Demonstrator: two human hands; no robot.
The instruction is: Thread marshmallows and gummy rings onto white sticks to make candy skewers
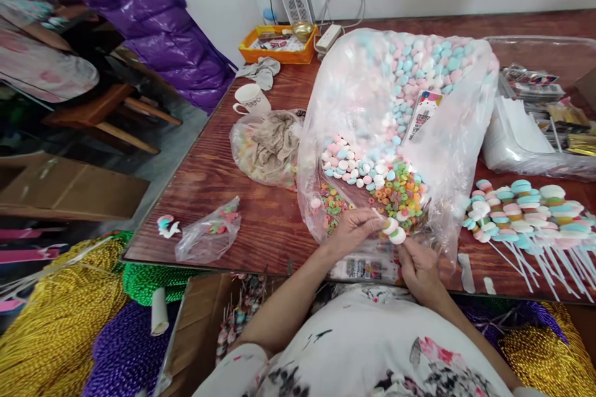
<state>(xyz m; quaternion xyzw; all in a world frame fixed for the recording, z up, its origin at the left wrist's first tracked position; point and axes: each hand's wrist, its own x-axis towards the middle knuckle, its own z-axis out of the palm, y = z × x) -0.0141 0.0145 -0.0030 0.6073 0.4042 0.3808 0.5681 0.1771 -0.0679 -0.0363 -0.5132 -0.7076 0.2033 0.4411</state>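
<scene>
In front of my body, over the table's near edge, my left hand [356, 229] and my right hand [420, 265] are closed around a small marshmallow skewer [395, 232]. White marshmallows are threaded on it, with coloured rings between them, and a white tip pokes out beside my left fingers. My right fingers pinch its lower end, where the stick is mostly hidden. Just beyond lie loose ring-shaped candies [403, 195] and pink, blue and white marshmallows [347, 164], spilling from a large clear plastic bag [321, 99]. A printed label card [423, 115] rests on the bag.
Finished marshmallow skewers [526, 214] lie piled at the right, below a clear plastic bin [526, 164]. Leftward are a cloth-topped bag [274, 146], a white mug [251, 99], a small plastic bag [209, 232] and an orange tray [279, 56]. Another person [46, 56] sits far left.
</scene>
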